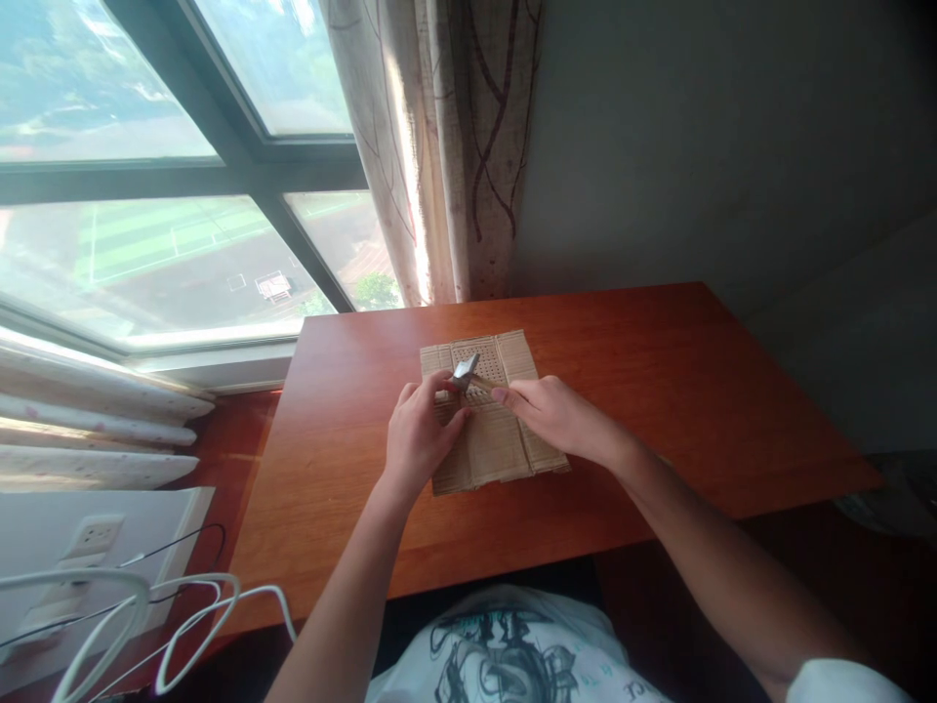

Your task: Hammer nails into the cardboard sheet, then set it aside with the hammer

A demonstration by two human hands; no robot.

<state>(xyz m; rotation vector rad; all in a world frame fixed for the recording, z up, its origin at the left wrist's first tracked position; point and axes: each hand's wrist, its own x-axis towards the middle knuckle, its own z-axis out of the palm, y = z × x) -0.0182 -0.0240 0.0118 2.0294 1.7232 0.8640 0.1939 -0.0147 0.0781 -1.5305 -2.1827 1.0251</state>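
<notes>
A flattened piece of corrugated cardboard (498, 441) lies on the wooden table, with rows of small holes punched through its upper middle. My right hand (546, 410) is closed round the thin wooden handle of a small hammer (467, 368). The hammer's shiny metal head is over the cardboard, close to the holes. On the left side of the sheet rests my left hand (425, 430), thumb and fingers spread apart. Its fingertips come right beside the hammer head, and whether they touch it is hard to see. Anything small beneath the head is hidden.
The reddish wooden table (644, 351) stands against a grey wall and a window (176, 244). A patterned curtain (454, 146) hangs behind its far edge. White cables (197, 610) loop near the lower left corner, below a wall socket (98, 535).
</notes>
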